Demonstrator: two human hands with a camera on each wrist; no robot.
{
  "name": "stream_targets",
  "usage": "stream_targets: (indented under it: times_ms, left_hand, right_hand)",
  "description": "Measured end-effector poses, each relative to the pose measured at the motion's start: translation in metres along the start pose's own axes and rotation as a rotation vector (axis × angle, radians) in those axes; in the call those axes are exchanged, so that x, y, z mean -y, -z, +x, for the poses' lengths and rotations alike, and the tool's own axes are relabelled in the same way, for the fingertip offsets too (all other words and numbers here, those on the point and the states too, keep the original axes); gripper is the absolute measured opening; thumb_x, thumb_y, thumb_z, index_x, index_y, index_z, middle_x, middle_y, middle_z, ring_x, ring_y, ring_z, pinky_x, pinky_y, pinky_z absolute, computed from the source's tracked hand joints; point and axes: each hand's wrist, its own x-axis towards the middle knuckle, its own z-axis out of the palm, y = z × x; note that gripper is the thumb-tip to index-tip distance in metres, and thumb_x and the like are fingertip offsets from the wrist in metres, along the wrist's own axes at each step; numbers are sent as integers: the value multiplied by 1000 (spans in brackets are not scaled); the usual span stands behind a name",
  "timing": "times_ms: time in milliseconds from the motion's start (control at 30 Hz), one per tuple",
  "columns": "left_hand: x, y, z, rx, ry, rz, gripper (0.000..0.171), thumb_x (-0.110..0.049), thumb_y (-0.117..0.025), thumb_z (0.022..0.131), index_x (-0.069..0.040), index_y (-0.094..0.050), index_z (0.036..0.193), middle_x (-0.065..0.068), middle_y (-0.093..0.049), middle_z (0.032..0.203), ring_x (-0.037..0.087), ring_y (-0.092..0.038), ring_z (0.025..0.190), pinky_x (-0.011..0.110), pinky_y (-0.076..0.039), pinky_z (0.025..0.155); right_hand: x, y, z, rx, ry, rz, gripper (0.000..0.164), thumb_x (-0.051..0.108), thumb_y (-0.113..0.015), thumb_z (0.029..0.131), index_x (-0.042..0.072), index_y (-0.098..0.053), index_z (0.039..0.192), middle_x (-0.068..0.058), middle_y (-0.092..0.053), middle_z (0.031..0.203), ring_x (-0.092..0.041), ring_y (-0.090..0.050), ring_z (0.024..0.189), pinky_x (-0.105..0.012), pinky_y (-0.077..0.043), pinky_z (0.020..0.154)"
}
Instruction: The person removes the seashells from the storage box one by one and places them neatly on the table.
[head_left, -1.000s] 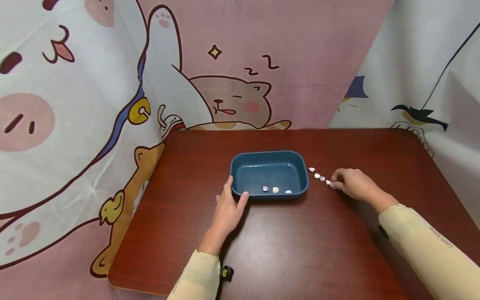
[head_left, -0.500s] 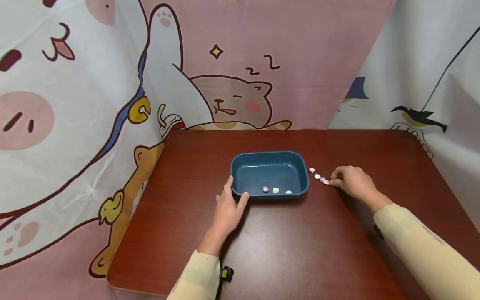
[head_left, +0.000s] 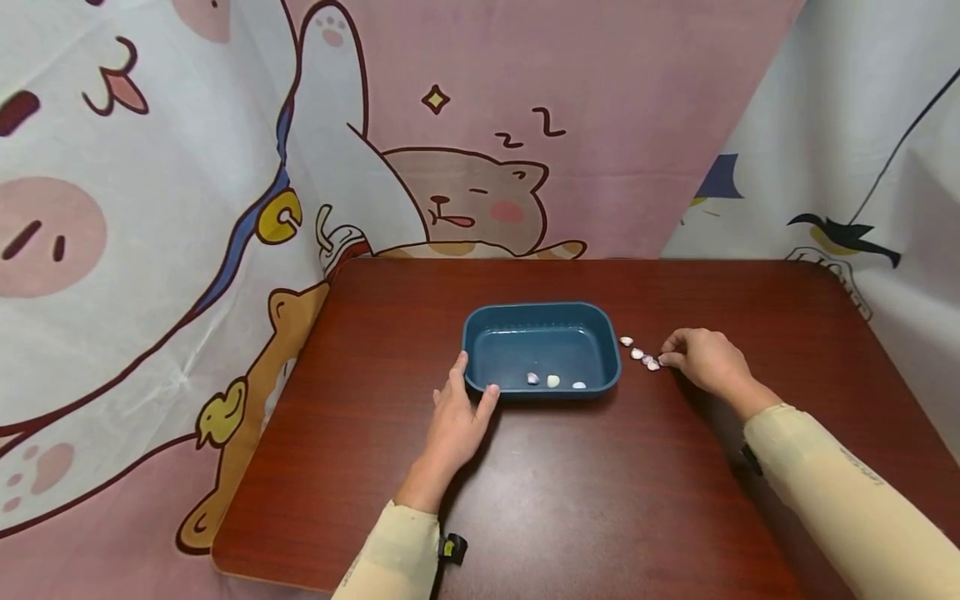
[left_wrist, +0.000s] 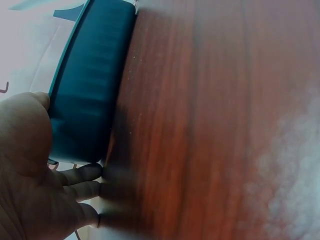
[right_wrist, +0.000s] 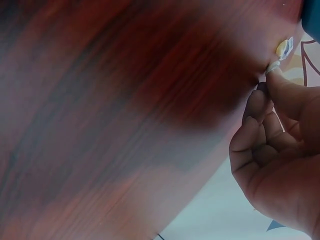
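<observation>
A dark blue rectangular tray (head_left: pixel 542 390) stands on the table, with three small seashells inside along its near side, one of them a pale shell (head_left: pixel 553 381). My left hand (head_left: pixel 454 423) rests at the tray's near left corner, thumb on the near rim and index finger along the left side. To the right of the tray, several small white and purple seashells (head_left: pixel 637 354) lie in a slanting row. At the row's near end my right hand (head_left: pixel 707 364) pinches a seashell (right_wrist: pixel 273 66) between thumb and index finger, mostly hidden by the fingertips.
The brown wooden table (head_left: pixel 585 500) carries the tray and shells. Behind it and at the sides hangs a cartoon-printed cloth (head_left: pixel 615 125). A dark strap (head_left: pixel 453 547) sits on the left wrist.
My right hand has shifted slightly left and away from me, bringing its fingertips up to the row's end, where the shells lie closer together. My left hand and the tray have stayed put.
</observation>
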Motion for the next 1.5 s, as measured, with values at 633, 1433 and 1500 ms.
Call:
stream_targets:
  times_ms: [633, 1433, 1500]
  left_hand:
    - [-2, 0, -1, -1, 9, -2, 82, -53, -56, 109, -16, -17, 171, 7, -29, 178, 35, -39, 160, 71, -19, 129]
    - [10, -7, 1, -73, -71, -46, 82, -58, -53, 108, -15, -21, 170, 10, -33, 176, 43, -43, 155, 78, -23, 123]
    - [9, -7, 1, -66, -69, -28, 83, -58, -53, 108, -14, -20, 170, 9, -32, 176, 42, -43, 155, 77, -23, 124]
  right_hand:
    - [-2, -3, -7, -2, 4, 66, 28, 33, -70, 104, 6, -75, 106, -13, -75, 98, -28, -65, 87, -47, -52, 77]
    - [-2, -9, -5, -6, 9, 73, 30, 35, -72, 103, 6, -75, 105, -11, -75, 96, -25, -64, 85, -40, -51, 76]
    - [-1, -10, -5, -10, 12, 71, 30, 35, -72, 103, 6, -75, 105, -10, -76, 96, -25, -64, 85, -41, -51, 77]
